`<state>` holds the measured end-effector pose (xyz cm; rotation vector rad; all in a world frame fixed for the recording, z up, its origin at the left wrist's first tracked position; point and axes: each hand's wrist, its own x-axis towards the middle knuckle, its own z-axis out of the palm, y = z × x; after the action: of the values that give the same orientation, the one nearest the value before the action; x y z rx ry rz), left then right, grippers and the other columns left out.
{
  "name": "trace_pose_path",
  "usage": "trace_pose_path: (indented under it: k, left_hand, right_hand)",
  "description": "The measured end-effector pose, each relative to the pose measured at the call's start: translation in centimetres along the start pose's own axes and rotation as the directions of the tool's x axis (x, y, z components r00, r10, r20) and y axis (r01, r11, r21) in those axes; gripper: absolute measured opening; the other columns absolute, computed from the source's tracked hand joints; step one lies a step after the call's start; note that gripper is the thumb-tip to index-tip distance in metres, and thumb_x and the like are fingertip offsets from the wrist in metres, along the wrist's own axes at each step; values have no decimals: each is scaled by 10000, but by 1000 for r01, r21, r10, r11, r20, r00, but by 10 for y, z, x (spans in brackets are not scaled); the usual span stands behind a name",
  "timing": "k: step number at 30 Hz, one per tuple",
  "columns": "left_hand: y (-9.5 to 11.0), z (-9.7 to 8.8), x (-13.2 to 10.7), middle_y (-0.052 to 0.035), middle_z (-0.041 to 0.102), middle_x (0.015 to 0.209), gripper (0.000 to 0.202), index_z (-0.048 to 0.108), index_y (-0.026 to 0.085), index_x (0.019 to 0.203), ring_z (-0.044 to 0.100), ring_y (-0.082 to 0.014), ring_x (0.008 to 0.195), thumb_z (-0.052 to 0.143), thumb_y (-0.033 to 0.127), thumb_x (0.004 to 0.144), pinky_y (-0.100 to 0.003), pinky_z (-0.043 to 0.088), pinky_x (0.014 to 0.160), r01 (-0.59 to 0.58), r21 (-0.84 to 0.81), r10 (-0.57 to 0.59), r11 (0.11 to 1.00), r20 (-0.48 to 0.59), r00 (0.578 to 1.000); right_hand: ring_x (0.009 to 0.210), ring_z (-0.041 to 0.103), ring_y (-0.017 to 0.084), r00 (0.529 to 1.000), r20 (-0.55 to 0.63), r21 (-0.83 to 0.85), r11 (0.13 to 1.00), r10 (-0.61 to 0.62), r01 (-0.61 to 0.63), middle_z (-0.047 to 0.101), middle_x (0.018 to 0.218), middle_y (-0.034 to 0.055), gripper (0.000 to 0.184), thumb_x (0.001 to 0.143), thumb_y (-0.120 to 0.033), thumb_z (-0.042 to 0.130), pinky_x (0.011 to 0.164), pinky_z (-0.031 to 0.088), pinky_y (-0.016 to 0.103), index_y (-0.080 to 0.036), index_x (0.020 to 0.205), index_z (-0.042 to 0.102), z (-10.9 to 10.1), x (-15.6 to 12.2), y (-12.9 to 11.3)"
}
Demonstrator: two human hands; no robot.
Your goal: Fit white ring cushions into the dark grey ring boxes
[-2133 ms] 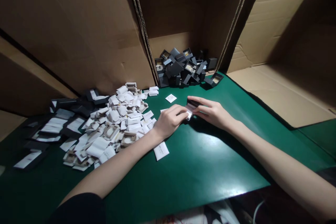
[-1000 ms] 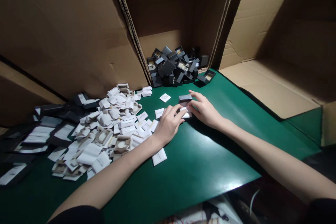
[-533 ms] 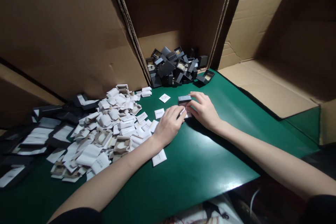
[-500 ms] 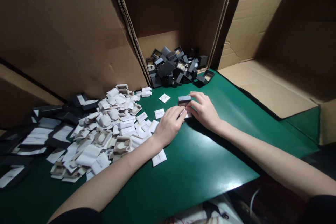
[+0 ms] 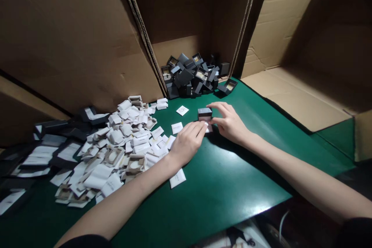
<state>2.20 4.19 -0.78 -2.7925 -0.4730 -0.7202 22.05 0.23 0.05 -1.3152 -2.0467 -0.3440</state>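
Observation:
A small dark box (image 5: 205,112), with a paler front face, stands on the green table between my hands. My right hand (image 5: 231,124) curls around its right side, forefinger at the back top edge and thumb low near the front. My left hand (image 5: 187,139) is closed, palm down, its fingertips together at the front of the box. A small white piece (image 5: 208,127) shows at those fingertips; most of it is hidden, so its kind is unclear. Flat white packets, one a printed packet (image 5: 177,127) and another a tilted packet (image 5: 182,110), lie left of the box.
White packets and small opened cartons form a pile (image 5: 124,139) on the left. Beyond it are dark boxes with white inserts (image 5: 42,151). A heap of small black boxes (image 5: 188,73) sits at the back inside a cardboard enclosure. Cardboard walls (image 5: 72,35) border the table (image 5: 232,190).
My right thumb has moved down along the box and its fingers are a little further apart. More of the box's front shows. My left hand has shifted slightly towards it.

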Motion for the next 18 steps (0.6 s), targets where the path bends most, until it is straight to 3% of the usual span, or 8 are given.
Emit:
trace_pose_path:
  k: [6, 9, 15, 18]
  left_hand:
    - [-1, -2, -2, -149, 614, 1204, 312, 539, 62, 1202, 558, -239, 1162, 412, 70, 918, -395, 489, 1008, -42, -49, 39, 998, -54, 998]
    - [-1, -4, -1, -142, 613, 1201, 306, 550, 76, 1185, 553, -228, 1172, 403, 88, 916, -375, 505, 995, -51, -105, 48, 993, -25, 999]
    - [0, -8, 2, -145, 645, 1055, 226, 606, 67, 1037, 592, -242, 1088, 443, 121, 889, -389, 497, 991, -76, -79, 77, 994, 17, 997]
    - [1, -6, 2, -147, 639, 1021, 219, 598, 64, 1025, 591, -226, 1070, 436, 92, 879, -370, 505, 960, -51, -106, 50, 993, -19, 999]
  right_hand:
    - [1194, 463, 277, 1000, -4, 14, 1000, -12, 12, 537, 1251, 128, 298, 797, 3, 451, 871, 471, 446, -176, 714, 674, 3, 1, 0]
    - [1168, 488, 266, 998, -34, 17, 999, -44, 44, 549, 1250, 112, 301, 792, 6, 456, 862, 463, 434, -189, 737, 679, 2, 1, 3]
    - [962, 576, 206, 969, -228, 68, 991, -98, 117, 655, 1074, 77, 290, 819, -21, 453, 788, 466, 387, -215, 848, 668, -6, 3, 4]
    - [858, 605, 181, 950, -278, 134, 973, -143, 186, 691, 950, 68, 279, 842, -37, 440, 721, 472, 350, -211, 913, 646, -14, 11, -11]
